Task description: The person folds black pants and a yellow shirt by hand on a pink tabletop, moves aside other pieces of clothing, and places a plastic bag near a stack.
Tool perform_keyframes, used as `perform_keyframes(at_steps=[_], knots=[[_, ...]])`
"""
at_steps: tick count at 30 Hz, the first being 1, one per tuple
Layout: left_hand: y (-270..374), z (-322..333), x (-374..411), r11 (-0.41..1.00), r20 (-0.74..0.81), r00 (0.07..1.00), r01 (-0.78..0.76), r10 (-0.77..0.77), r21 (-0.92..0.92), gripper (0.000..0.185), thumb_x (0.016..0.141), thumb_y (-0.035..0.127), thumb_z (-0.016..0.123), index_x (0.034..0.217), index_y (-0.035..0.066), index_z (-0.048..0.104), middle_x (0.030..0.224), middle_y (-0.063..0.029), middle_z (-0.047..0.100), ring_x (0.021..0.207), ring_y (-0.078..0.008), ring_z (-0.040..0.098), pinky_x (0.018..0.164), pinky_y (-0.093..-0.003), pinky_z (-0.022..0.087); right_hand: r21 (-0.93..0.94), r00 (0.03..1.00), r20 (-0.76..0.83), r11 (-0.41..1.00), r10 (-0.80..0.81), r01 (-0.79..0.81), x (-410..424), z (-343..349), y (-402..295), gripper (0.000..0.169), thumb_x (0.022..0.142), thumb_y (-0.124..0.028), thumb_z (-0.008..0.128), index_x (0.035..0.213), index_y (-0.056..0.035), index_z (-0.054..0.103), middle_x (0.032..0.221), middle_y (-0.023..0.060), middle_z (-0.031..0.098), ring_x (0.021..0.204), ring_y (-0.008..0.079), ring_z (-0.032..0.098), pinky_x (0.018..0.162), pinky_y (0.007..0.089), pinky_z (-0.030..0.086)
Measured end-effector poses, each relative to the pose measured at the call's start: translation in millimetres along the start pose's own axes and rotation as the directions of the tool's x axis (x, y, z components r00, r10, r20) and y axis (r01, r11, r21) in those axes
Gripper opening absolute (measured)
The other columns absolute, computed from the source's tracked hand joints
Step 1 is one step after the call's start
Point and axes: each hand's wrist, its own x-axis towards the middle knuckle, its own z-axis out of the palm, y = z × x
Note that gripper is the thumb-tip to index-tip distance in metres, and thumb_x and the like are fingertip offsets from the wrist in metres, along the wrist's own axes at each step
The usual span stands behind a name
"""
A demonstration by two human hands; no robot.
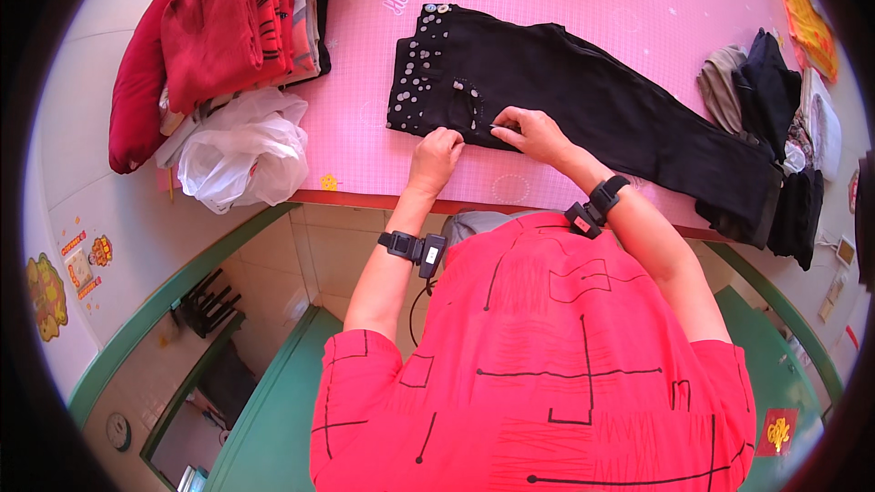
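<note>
Black trousers [581, 96] lie folded lengthwise across a table with a pink checked cover, the waist end at the left and the legs running to the right. Pale dots cover the waistband, two buttons sit at its far corner, and a pocket with pale trim shows below it. My left hand [437, 157] pinches the near edge of the trousers beside the waistband. To its right, my right hand [530, 132] has thumb and forefinger together at the fabric by the pocket; a small dark bit of cloth shows between its fingers.
At the left stand a stack of folded red clothes [219, 34] and a crumpled white plastic bag [239, 150]. More folded garments [765, 89] lie by the trouser legs at the right. A yellow-orange cloth [806, 20] is at the far right. The table's red front edge [355, 200] runs before me.
</note>
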Motion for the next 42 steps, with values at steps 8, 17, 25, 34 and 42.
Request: perform_keyframes(at_steps=[8, 17, 25, 34, 42], knots=[[6, -11, -5, 0.940, 0.090, 0.984, 0.172, -0.152, -0.295, 0.010, 0.083, 0.008, 0.062, 0.086, 0.002, 0.055, 0.083, -0.0145, 0.059, 0.077, -0.0325, 0.059, 0.069, -0.0387, 0.048, -0.149, 0.979, 0.038, 0.968, -0.199, 0.203, 4, 6, -10, 0.021, 0.079, -0.023, 0.069, 0.091, -0.0056, 0.064, 0.084, 0.0103, 0.066, 0.079, 0.0276, 0.064, 0.069, 0.0362, 0.051], [18, -15, -8, 0.917, 0.064, 0.987, 0.162, -0.149, -0.364, 0.010, 0.083, 0.007, 0.061, 0.087, 0.000, 0.054, 0.083, -0.0152, 0.059, 0.077, -0.0316, 0.059, 0.068, -0.0368, 0.048, -0.356, 0.894, 0.088, 0.825, -0.439, 0.440, 17, 23, -18, 0.014, 0.076, -0.020, 0.067, 0.084, -0.0092, 0.063, 0.079, 0.0064, 0.064, 0.079, 0.0259, 0.064, 0.068, 0.0363, 0.052], [7, -36, -19, 0.816, 0.405, 0.901, 0.350, -0.157, -0.461, 0.008, 0.083, 0.008, 0.060, 0.083, 0.000, 0.057, 0.076, -0.0126, 0.061, 0.069, -0.0243, 0.059, 0.064, -0.0326, 0.047, -0.270, 0.924, 0.128, 0.884, -0.359, 0.381, 15, 15, -16, 0.015, 0.079, -0.021, 0.065, 0.085, -0.0075, 0.064, 0.081, 0.0095, 0.066, 0.078, 0.0277, 0.065, 0.068, 0.0372, 0.051], [-98, -79, -134, 0.902, 0.771, 0.532, 0.413, -0.349, 0.124, 0.025, 0.078, 0.025, 0.068, 0.077, 0.000, 0.066, 0.071, -0.0140, 0.065, 0.063, -0.0245, 0.060, 0.061, -0.0347, 0.048, -0.019, 0.998, -0.042, 0.999, 0.039, -0.040, -22, -39, 33, 0.023, 0.082, -0.022, 0.068, 0.095, -0.0032, 0.066, 0.081, 0.0119, 0.068, 0.073, 0.0229, 0.066, 0.068, 0.0324, 0.051], [-10, -53, 8, 0.925, 0.318, 0.926, 0.288, -0.203, -0.249, 0.015, 0.083, 0.014, 0.064, 0.083, 0.001, 0.056, 0.074, -0.0075, 0.059, 0.066, -0.0154, 0.054, 0.061, -0.0315, 0.046, 0.048, 0.980, -0.179, 0.996, 0.082, -0.075, -12, -31, 29, 0.028, 0.080, -0.022, 0.071, 0.099, -0.0026, 0.065, 0.078, 0.0092, 0.065, 0.071, 0.0185, 0.062, 0.068, 0.0304, 0.050]])
